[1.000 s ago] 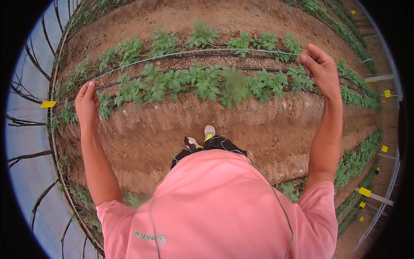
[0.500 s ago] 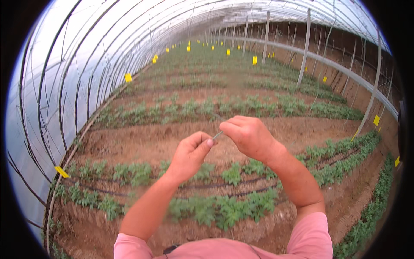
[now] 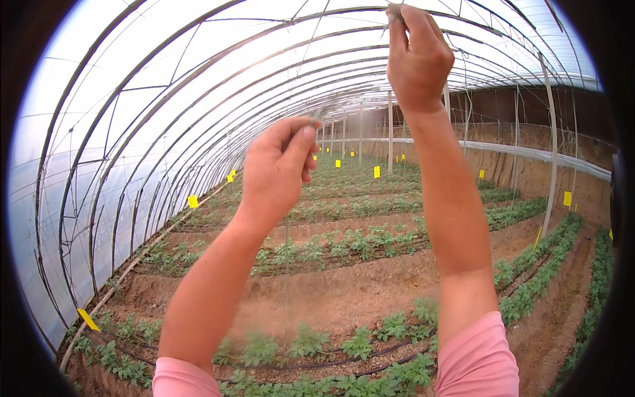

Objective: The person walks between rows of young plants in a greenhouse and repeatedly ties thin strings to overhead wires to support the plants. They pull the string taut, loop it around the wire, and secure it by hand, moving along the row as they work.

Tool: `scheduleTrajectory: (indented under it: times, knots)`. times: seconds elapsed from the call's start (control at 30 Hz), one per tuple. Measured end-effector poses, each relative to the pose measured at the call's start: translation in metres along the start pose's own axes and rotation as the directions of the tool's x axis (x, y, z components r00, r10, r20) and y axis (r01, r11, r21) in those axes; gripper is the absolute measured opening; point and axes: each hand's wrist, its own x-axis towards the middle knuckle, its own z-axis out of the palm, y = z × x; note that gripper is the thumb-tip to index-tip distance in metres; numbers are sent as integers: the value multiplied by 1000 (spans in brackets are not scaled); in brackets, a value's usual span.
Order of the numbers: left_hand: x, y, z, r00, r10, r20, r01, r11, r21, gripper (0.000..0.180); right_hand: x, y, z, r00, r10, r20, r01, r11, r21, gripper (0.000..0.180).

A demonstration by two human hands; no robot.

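Observation:
My left hand (image 3: 274,169) is raised in front of me, its thumb and forefinger pinched together. From that pinch a thin grey-green strand (image 3: 320,115) sticks up, blurred at its tip; it looks like string, though its exact kind cannot be made out. Higher up and to the right, my right hand (image 3: 421,63) has its fingertips closed on a small grey-green bit (image 3: 395,9) near the top edge of the view. Whether the two pieces are one strand does not show. Both arms are stretched upward, apart from each other.
Dark curved ribs (image 3: 165,86) carry the translucent film of a greenhouse overhead and at left. Rows of leafy green plants (image 3: 357,343) cross the brown soil, with black drip hoses alongside. Yellow cards (image 3: 192,201) hang about. Posts (image 3: 548,139) and an earth wall stand at right.
Both hands have risen, the right one much higher, and they have moved apart from where they met over the thin strand. The view has tilted up toward the roof.

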Motion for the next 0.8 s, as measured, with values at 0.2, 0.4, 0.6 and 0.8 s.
scheduleTrajectory:
  times: [0.2,0.4,0.6,0.8]
  knots:
    - [61,27,-19,989,137,-56,-129,983,131,24,23,18,56,882,123,455,-159,986,41,11]
    - [69,18,-49,984,126,-128,-74,935,346,25,13,17,74,860,157,486,-164,986,-28,12]
    - [63,34,-69,958,276,-81,-239,920,312,25,20,-37,46,986,-164,30,163,987,10,12]
    - [78,30,-82,933,311,-183,-221,893,391,27,46,-41,85,858,-92,505,102,995,9,14]
